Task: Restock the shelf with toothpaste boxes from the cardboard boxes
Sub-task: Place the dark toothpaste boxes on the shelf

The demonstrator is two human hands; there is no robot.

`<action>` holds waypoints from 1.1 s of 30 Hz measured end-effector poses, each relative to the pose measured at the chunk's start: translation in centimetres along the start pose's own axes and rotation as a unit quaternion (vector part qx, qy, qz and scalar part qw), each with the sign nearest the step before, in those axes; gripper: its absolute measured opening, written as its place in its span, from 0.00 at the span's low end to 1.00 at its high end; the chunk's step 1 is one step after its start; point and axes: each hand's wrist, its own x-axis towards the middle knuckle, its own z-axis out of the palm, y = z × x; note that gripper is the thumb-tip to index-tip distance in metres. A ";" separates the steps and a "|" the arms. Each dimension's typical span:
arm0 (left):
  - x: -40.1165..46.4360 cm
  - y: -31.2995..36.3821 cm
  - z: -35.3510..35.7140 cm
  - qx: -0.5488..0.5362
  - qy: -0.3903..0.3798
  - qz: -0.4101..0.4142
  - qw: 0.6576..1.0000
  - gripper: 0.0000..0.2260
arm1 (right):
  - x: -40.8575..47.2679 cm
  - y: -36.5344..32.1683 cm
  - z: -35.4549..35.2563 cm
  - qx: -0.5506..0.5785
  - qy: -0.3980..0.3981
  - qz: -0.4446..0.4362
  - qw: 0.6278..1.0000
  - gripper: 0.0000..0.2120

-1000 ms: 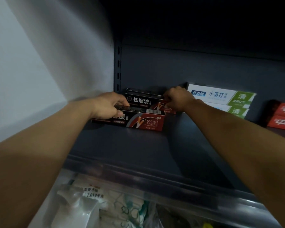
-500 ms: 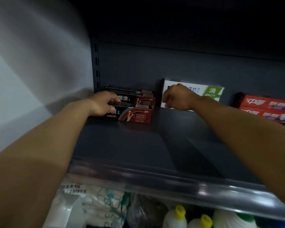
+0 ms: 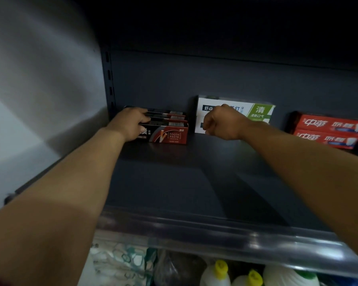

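- The left hand (image 3: 130,123) lies on the left end of the black-and-red toothpaste boxes (image 3: 167,129), fingers stretched over their top and thumb side down against the front face; it rests on them rather than curling round any one box.
- The right hand (image 3: 220,122) is curled into a loose fist in front of the white-and-green toothpaste boxes (image 3: 256,112); it holds nothing that can be seen, and whether the knuckles touch the box front cannot be told.
- The black-and-red boxes lie flat in a short stack at the back left of the shelf (image 3: 184,182), long sides facing out, close to the slotted upright (image 3: 110,83) at the shelf's left edge.
- The white-and-green boxes sit just to the right of that stack, two high, against the dark back panel (image 3: 194,79).
- Farther right, well apart from the hands, red toothpaste boxes (image 3: 329,131) are stacked two high.
- The front half of the shelf is bare dark board, ending in a clear plastic price rail (image 3: 236,238).
- A pale wall (image 3: 39,79) stands to the left.
- Under the rail, on the level below, show white bottles (image 3: 215,273) with yellow caps, one with a green cap, and plastic-wrapped packs (image 3: 120,263).
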 end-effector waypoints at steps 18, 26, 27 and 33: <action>2.5 -1.1 1.4 0.044 0.049 -0.007 0.998 0.21 | 0.8 -0.3 0.7 -0.015 -0.006 -0.012 1.000 0.07; 2.6 -0.5 1.2 0.049 0.034 -0.049 0.997 0.19 | 0.9 -1.3 1.3 -0.004 -0.029 -0.007 1.000 0.06; 2.6 -0.3 1.2 0.047 0.030 -0.052 0.997 0.19 | 0.8 -1.4 1.4 -0.003 -0.031 -0.008 0.999 0.06; 1.0 0.8 0.6 0.046 0.047 -0.040 0.997 0.09 | -0.2 -1.9 1.1 0.010 -0.039 0.007 0.999 0.04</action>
